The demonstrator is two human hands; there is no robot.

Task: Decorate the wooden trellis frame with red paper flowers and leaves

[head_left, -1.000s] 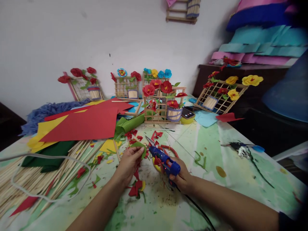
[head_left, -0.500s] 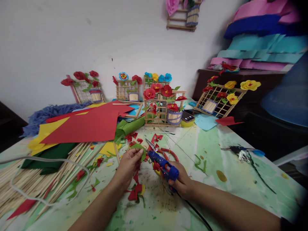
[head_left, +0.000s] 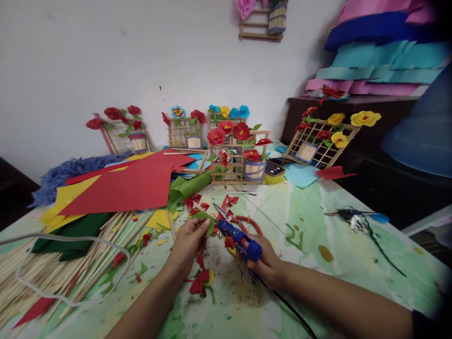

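The glue gun (head_left: 240,240) was blue, its barrel speckled with pale marks, and it lay in the grasp of the right hand (head_left: 270,263) at the near middle of the table, a black cord (head_left: 293,308) trailing to the near edge. Its nozzle pointed left and away, close to a small green paper leaf (head_left: 204,215) pinched between the left hand's (head_left: 190,238) thumb and fingers; whether they touched could not be told. Just beyond the gun lay scissors (head_left: 256,226) with red handles, partly hidden by it, among red scraps (head_left: 192,201). Farther off stood a stick lattice (head_left: 228,180) bearing red flowers; to the left spread a red sheet (head_left: 123,186) and thin sticks (head_left: 81,263). Compared with a second earlier, more of the scissors showed, while both grips were unchanged.
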